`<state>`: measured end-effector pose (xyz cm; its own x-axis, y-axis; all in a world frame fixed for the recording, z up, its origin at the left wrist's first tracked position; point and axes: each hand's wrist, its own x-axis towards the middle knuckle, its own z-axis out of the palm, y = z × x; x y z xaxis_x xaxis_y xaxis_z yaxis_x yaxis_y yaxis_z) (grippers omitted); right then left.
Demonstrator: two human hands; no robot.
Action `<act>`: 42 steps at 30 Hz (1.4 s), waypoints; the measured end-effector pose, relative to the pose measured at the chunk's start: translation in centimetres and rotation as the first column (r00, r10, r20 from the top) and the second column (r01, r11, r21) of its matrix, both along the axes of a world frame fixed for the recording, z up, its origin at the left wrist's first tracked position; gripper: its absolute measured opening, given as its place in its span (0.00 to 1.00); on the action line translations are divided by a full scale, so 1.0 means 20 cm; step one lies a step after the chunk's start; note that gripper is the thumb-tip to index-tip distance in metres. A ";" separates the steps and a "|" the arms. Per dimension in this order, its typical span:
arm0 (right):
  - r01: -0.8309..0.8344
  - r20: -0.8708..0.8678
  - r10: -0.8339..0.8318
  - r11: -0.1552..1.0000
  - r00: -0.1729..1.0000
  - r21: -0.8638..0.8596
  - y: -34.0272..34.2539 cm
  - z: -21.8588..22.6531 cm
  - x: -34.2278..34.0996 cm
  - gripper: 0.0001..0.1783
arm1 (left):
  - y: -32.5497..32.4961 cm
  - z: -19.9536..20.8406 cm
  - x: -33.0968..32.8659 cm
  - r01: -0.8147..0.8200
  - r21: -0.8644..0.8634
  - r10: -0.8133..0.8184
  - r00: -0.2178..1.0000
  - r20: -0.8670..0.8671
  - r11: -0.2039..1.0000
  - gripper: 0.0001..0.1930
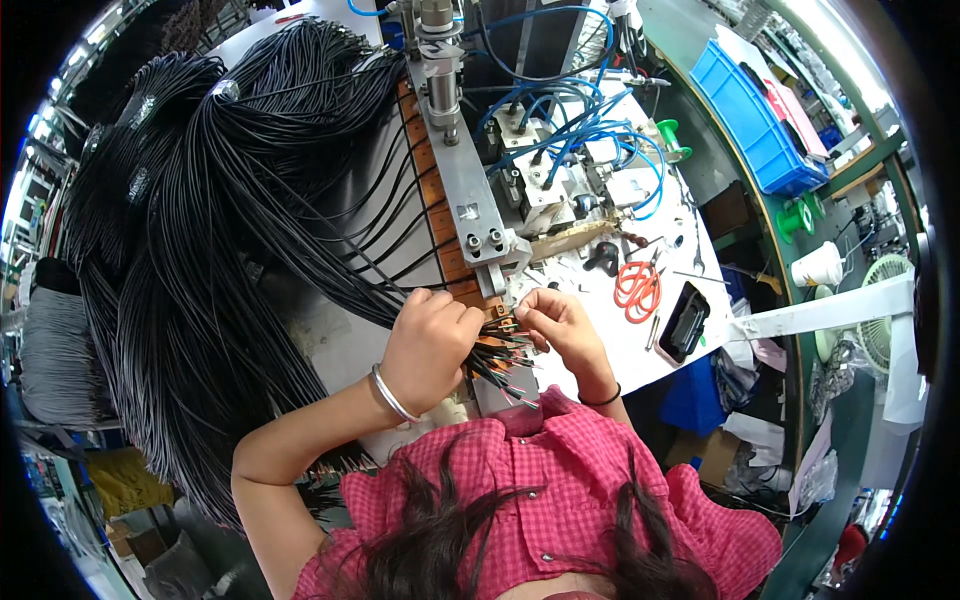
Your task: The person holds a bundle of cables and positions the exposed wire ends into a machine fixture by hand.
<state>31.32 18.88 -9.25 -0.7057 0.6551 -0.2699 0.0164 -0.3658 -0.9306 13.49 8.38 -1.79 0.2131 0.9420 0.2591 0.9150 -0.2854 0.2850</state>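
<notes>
My left hand (430,345) is closed round a bundle of black cables (340,265), close to their stripped ends. Thin coloured cores (505,375) fan out from these ends just right of the fist. At the near end of an orange-brown slotted rail (445,235), my right hand (560,325) pinches with thumb and forefinger at a cable end, though the fingertips partly cover it. Several single black cables lie across the rail, spaced along its length. Above the rail runs a metal bar (465,190) with an air cylinder (440,70) at its far end.
Large heaps of black cable (190,250) fill the left side. Blue air hoses (590,130) tangle over metal machine parts at the back. To the right lie a coil of orange-red cord (638,290), a black tray (685,322) and a blue crate (755,120).
</notes>
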 end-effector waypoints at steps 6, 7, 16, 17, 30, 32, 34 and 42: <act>-0.055 -0.058 0.048 0.991 0.997 -0.124 0.00 0.00 0.01 0.06 | 0.00 -0.02 -0.01 0.013 0.046 -0.012 1.000 -0.022 0.999 0.07; 0.034 -0.015 -0.034 0.999 0.999 0.015 -0.02 0.00 0.00 0.05 | 0.00 -0.02 -0.01 0.011 0.063 -0.008 0.999 -0.035 0.998 0.07; 0.154 -0.133 -0.133 0.975 0.982 0.163 -0.11 0.15 -0.04 0.07 | -0.01 0.02 -0.01 -0.007 0.012 0.006 0.998 0.058 1.000 0.13; 0.159 -0.091 -0.144 0.968 0.985 0.195 -0.11 0.16 -0.04 0.07 | -0.01 0.01 -0.01 -0.011 0.039 0.009 0.998 0.068 0.999 0.13; 0.248 -0.113 -0.238 0.965 0.965 0.083 -0.11 0.13 -0.03 0.04 | 0.00 0.00 -0.01 -0.010 0.031 0.009 1.000 0.028 0.999 0.10; 0.068 -0.199 -0.091 0.991 0.976 -0.119 -0.07 0.12 0.00 0.02 | 0.00 0.00 0.00 -0.019 0.037 0.018 0.999 0.033 0.999 0.10; -0.029 -0.252 -0.026 0.977 0.967 -0.213 -0.06 0.13 0.00 0.02 | 0.01 -0.01 -0.01 0.000 0.085 -0.006 0.997 0.076 0.996 0.09; 0.092 -0.108 -0.093 0.996 0.990 -0.016 -0.06 0.10 0.01 0.05 | 0.00 -0.01 0.01 0.059 0.044 -0.063 0.994 0.092 0.997 0.10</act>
<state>31.51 17.67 -7.30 -0.6674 0.7166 -0.2024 -0.1189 -0.3709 -0.9210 13.65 8.45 -2.02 0.2433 0.9160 0.3190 0.8655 -0.3535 0.3549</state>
